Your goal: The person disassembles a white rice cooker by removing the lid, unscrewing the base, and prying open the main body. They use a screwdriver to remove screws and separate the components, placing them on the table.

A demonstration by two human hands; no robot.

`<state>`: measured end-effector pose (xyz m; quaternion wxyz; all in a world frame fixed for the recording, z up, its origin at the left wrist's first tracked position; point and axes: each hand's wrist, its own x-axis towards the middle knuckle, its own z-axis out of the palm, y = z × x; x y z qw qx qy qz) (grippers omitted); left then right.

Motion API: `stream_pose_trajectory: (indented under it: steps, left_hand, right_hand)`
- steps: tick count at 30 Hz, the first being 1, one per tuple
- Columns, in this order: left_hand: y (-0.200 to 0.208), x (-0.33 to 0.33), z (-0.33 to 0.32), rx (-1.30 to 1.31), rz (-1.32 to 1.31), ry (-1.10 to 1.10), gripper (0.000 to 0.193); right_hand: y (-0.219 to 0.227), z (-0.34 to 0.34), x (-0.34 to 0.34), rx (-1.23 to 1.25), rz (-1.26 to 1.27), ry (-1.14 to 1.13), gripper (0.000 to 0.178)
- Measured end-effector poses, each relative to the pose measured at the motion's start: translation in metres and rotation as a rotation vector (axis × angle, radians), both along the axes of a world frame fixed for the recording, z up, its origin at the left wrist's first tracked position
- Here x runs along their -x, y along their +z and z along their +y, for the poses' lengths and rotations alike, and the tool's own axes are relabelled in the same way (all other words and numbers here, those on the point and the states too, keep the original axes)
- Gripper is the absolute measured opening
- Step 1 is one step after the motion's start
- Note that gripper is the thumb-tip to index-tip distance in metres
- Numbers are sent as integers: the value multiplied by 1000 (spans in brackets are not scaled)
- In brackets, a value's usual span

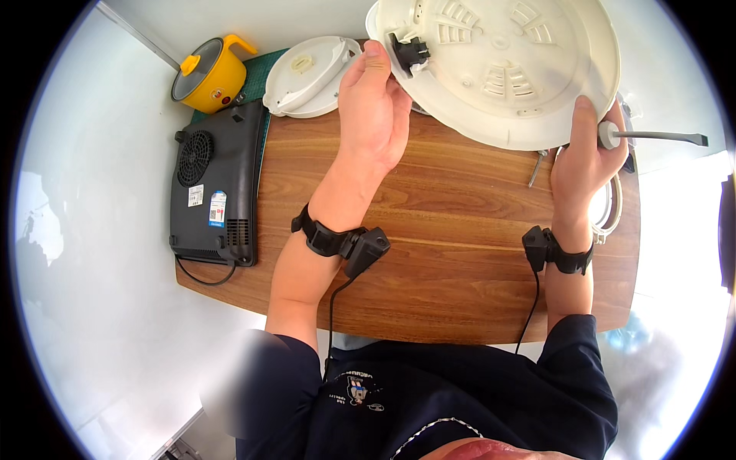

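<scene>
A large, round, off-white plastic base (pixel 502 57) with vent slots is raised over the far side of the table, its slotted face toward me. My left hand (pixel 374 115) grips its left rim, thumb by a black socket part (pixel 410 52) set near the edge. On the lower right rim, my right hand (pixel 580 165) holds the base with the thumb on its face. That hand also keeps a flat-blade screwdriver (pixel 655 136), whose shaft points right. Most of the screwdriver's handle is hidden by my fingers, and the base's top is cut off by the frame.
At the left, a black appliance (pixel 218 169) with a fan grille lies on the wooden table (pixel 429 268). Beyond it are a yellow pot (pixel 213 77) and a white round part (pixel 310 73). A small metal piece (pixel 537 167) and a ring-shaped part (pixel 613 211) lie at the right.
</scene>
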<state>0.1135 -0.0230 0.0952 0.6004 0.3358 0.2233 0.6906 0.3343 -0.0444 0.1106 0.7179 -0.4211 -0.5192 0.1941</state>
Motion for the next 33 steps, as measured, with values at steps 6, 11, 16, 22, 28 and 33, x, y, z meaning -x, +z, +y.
stream_pose_trajectory:
  steps: [6,11,16,22,28,33]
  left_hand:
    - [3,-5,-3,9,-21,60,43]
    - [0,-5,-3,37,-38,95,42]
    - [-1,-6,-3,54,-39,136,41]
    - [6,-5,-4,53,-2,110,42]
    - [4,-6,-1,34,25,126,42]
    - [2,-7,1,79,97,191,40]
  right_hand:
    - [-3,1,-3,3,-40,18,22]
    - [-7,4,-4,-18,-58,28,22]
    - [-9,7,-2,-65,-97,23,21]
    - [-9,8,-1,-38,-67,1,21]
    - [-9,11,1,-35,-40,-17,22]
    - [-9,10,-1,-52,-101,-28,23]
